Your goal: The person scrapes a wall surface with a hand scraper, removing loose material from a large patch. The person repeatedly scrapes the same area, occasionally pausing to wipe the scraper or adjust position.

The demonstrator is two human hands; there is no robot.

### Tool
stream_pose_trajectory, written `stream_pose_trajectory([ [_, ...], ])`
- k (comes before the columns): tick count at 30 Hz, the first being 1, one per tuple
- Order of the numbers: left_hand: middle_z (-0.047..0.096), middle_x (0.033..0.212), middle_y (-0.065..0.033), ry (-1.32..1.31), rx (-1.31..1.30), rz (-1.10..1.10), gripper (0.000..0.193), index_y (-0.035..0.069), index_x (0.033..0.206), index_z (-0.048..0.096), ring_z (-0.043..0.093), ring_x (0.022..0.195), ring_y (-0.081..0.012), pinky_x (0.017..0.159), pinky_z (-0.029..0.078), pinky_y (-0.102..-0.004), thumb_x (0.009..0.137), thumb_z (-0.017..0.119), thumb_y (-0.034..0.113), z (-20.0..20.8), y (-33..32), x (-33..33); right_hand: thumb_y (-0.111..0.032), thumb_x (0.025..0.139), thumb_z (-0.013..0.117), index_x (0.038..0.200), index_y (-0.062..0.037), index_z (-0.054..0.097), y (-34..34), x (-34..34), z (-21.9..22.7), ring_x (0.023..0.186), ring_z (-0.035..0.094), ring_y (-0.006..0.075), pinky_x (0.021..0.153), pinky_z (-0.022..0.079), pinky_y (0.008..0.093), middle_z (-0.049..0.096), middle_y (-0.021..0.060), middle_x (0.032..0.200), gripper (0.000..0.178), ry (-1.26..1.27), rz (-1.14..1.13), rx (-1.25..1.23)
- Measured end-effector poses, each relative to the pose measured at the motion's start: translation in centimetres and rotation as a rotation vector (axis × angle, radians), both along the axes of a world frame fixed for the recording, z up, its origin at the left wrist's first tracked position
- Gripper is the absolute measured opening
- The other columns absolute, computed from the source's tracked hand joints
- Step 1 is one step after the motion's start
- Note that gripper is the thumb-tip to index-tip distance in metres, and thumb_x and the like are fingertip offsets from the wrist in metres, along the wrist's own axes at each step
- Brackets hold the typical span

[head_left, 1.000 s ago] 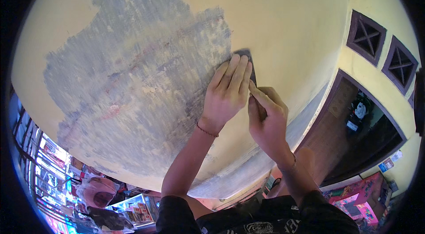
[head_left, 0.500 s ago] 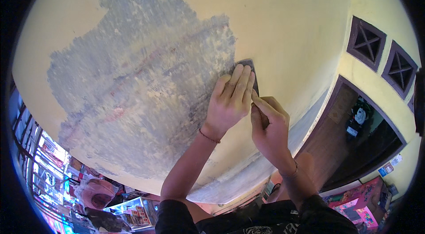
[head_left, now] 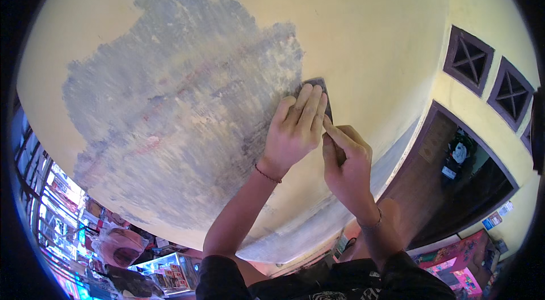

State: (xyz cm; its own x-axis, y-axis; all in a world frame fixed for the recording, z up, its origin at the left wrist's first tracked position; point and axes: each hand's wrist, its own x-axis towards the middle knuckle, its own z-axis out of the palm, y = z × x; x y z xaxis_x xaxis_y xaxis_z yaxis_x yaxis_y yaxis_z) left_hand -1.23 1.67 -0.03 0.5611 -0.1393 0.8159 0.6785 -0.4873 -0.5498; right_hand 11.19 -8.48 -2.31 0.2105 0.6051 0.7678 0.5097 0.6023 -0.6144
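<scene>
My right hand (head_left: 348, 155) is wrapped round the handle of a dark flat-bladed scraper (head_left: 317, 81), whose blade lies against the wall (head_left: 374, 33). My left hand (head_left: 297, 129) rests on the blade with its fingers stretched out and flat, covering most of it. Only the blade's top and right edge show past my fingertips. To the left spreads a large rough grey patch (head_left: 170, 67) with reddish streaks, while the surrounding wall surface is smooth and cream-yellow. The blade sits at the patch's right border.
At the right are a dark-framed doorway (head_left: 420, 164) and vent openings with crossed bars (head_left: 469, 61). A pink patterned item (head_left: 460, 271) lies low right. Lower left stand a lit glass display case (head_left: 170, 271), a plastic-wrapped pink object (head_left: 120, 245) and a barred window (head_left: 42, 203).
The view has shifted very slightly. Both hands and the scraper stay at nearly the same spot by the patch's right border.
</scene>
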Motion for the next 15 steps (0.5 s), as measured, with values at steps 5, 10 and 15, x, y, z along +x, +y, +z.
stream_pose_trajectory([
  [5,0.071,0.127,-0.0118,0.017,-0.043,0.015,0.030,0.001,0.117,0.074,0.067,0.121,-0.0226,0.091,0.049,-0.0357,0.088,0.069,0.009,-0.1,-0.1,-0.2,0.006,0.094,0.061,0.127,0.0012,0.070,0.5,0.1,-0.8,0.059,0.052,0.0113,0.053,0.040,0.0275,0.064,0.0088,0.085,0.034,0.004,0.003,0.041],
  [10,0.070,0.127,-0.0119,0.010,-0.055,0.017,0.031,0.000,0.117,0.074,0.067,0.121,-0.0230,0.091,0.049,-0.0363,0.088,0.069,0.008,0.5,-0.4,-0.3,0.007,0.094,0.061,0.128,0.0008,0.069,0.4,0.0,-0.3,0.058,0.051,0.0110,0.053,0.040,0.0275,0.063,0.0085,0.085,0.036,0.005,0.019,0.017],
  [15,0.070,0.128,-0.0118,0.017,-0.070,0.043,0.031,0.001,0.117,0.074,0.067,0.121,-0.0230,0.094,0.049,-0.0363,0.088,0.069,0.008,1.0,-0.8,-0.1,0.008,0.093,0.061,0.129,0.0004,0.069,0.8,-0.4,0.4,0.056,0.045,0.0075,0.052,0.037,0.0264,0.059,0.0062,0.077,0.038,0.073,0.040,0.059],
])
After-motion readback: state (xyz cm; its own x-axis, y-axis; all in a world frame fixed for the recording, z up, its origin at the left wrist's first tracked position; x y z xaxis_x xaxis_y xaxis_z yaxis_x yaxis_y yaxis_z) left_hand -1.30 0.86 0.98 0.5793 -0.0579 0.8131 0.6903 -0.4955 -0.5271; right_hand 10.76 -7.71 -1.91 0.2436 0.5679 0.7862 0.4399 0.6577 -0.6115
